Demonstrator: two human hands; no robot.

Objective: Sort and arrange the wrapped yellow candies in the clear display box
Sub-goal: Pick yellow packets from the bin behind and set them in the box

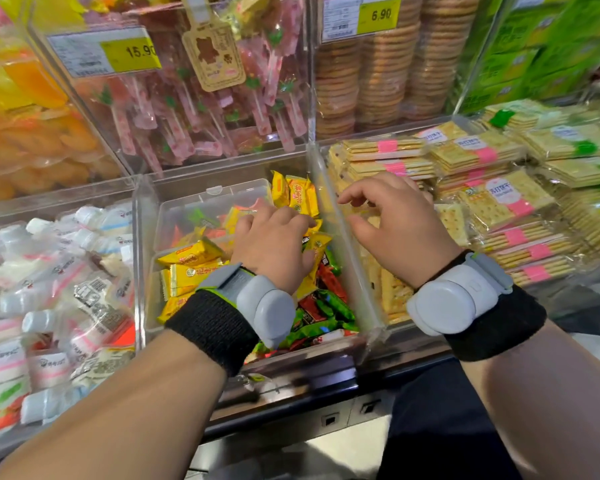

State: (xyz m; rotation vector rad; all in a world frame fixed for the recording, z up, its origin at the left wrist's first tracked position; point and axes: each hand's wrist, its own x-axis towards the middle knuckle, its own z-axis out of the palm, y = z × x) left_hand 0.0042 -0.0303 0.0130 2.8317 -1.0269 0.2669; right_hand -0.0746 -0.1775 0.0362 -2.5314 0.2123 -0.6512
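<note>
A clear display box (146,271) in the middle of the shelf holds wrapped yellow candies (191,263) at its left and back, with green and red wrapped candies (321,306) at the front right. A few yellow candies (297,195) stand upright at the back right corner. My left hand (274,244) reaches into the box, palm down, fingers curled over the yellow candies; what the fingers hold is hidden. My right hand (395,223) hovers over the box's right wall, fingers loosely curled, holding nothing.
A clear inner lid or tray (208,199) lies at the back of the box. Cracker packs (492,202) fill the bin to the right, white wrapped sweets (49,289) the bin to the left. Bins of pink lollipops (205,109) and biscuits (378,81) stand behind.
</note>
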